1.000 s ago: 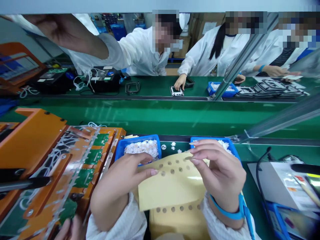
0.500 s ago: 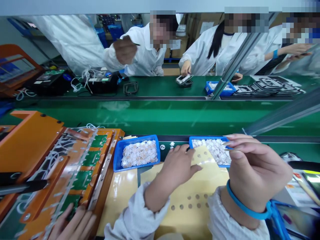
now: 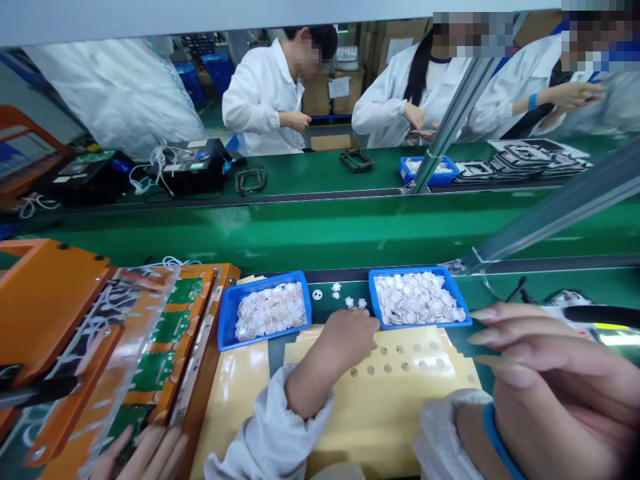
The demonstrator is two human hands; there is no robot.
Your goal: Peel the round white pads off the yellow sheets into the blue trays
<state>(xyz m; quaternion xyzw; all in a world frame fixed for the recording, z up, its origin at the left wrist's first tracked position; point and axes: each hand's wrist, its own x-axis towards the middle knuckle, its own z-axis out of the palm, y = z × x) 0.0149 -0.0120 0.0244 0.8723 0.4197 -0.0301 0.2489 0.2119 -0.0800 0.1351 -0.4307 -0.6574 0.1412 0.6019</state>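
Note:
My left hand (image 3: 346, 341) is curled, knuckles up, at the far edge of the yellow backing sheets (image 3: 380, 413). Its fingertips are mostly hidden, close to a few small white round parts (image 3: 349, 302) on the green bench. Rows of small grey round stickers (image 3: 387, 368) show on the top sheet. My right hand (image 3: 555, 387), with a blue wristband (image 3: 495, 437), is raised at the right in a pinch; I cannot make out anything between the fingertips. Just left of it stands a blue tray (image 3: 469, 312) full of white round parts.
Another blue tray (image 3: 223, 327) of round parts stands left. Beside it is an orange fixture (image 3: 227, 273) with green circuit boards (image 3: 153, 372); another person's hand (image 3: 150, 450) rests there. A metal post (image 3: 545, 217) slants in at right. Co-workers in white coats sit across the bench.
My left hand has gone from spread over the sheet to curled at its far edge. My right hand has moved right and nearer the camera. The top sheet no longer overlaps the right tray.

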